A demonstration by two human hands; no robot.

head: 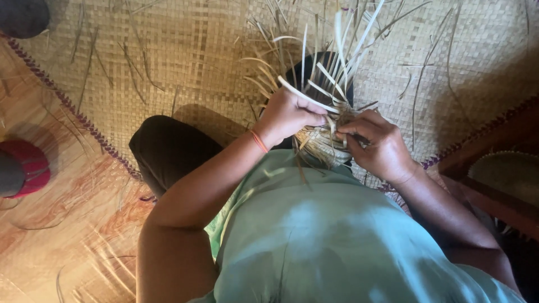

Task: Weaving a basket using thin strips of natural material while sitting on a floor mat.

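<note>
Both arms bent inward, left hand (289, 115) and right hand (377, 143) close together, fingers curled.

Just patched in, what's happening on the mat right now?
A person in a pale green shirt sits on a woven mat with both hands on a small, unfinished piece woven from pale straw strips. The left hand pinches one strip that runs across towards the right. The right hand grips the woven part from the other side. Loose strip ends fan upward from the piece. Stray strips lie about the mat, and a red and dark round object sits on the floor at the left edge.
</note>
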